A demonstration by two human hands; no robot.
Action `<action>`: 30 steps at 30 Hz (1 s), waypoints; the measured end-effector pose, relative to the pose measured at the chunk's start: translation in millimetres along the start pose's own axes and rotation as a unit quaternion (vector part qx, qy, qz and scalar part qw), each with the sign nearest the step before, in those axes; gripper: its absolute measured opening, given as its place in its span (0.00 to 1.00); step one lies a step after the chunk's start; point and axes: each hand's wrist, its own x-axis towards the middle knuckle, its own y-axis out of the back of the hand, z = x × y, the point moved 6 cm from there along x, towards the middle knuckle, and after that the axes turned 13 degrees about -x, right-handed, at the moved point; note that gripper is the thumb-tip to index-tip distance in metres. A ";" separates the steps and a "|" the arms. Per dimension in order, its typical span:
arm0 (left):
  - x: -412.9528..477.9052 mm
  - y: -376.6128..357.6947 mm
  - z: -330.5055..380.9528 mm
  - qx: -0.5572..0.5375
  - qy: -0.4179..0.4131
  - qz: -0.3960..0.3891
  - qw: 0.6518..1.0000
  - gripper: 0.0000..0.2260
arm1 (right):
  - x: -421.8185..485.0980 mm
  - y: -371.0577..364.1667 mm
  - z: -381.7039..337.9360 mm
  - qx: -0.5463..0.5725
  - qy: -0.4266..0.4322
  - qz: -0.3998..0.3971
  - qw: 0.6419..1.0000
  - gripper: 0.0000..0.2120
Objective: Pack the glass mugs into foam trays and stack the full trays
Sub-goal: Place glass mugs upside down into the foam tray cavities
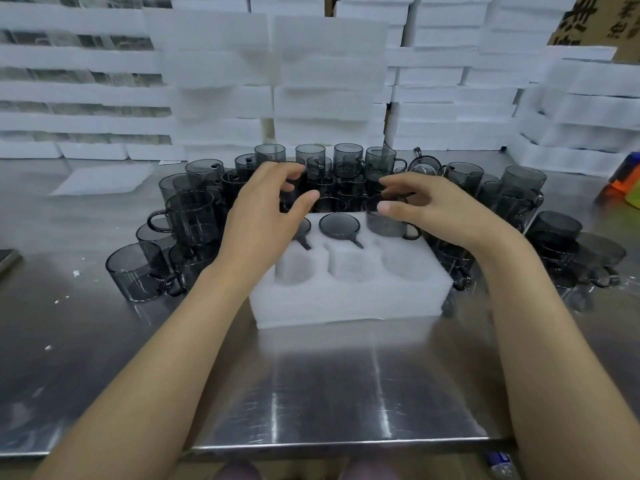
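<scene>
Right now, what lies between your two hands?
Head view: a smoky grey glass mug, sunk in the white foam tray's far middle pocket, lies between the left hand and right hand.

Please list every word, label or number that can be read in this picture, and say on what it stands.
Cardboard box, top right: large black characters, cut off and blurred; not readable.
Blue item under the table edge: any print too blurred to read.
No other text shows.

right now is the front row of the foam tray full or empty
Empty. All three front pockets of the foam tray show bare white foam; the only mugs in it are in the back row.
</scene>
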 end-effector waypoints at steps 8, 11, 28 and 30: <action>4.0 32.9 21.3 0.226 -0.101 0.102 0.963 0.10 | 2.2 -2.5 0.7 -0.061 -0.023 -0.024 0.998 0.24; 5.5 58.9 22.3 0.268 -0.061 0.185 0.944 0.12 | 2.1 -5.3 -1.6 -0.064 -0.033 -0.010 0.997 0.24; -4.1 82.4 -34.3 0.428 0.260 0.055 0.864 0.29 | 4.5 -17.1 -1.2 -0.170 -0.123 -0.075 0.975 0.21; -4.6 82.5 -34.3 0.428 0.269 0.047 0.862 0.27 | 3.8 -16.8 0.0 -0.128 -0.135 -0.073 0.980 0.21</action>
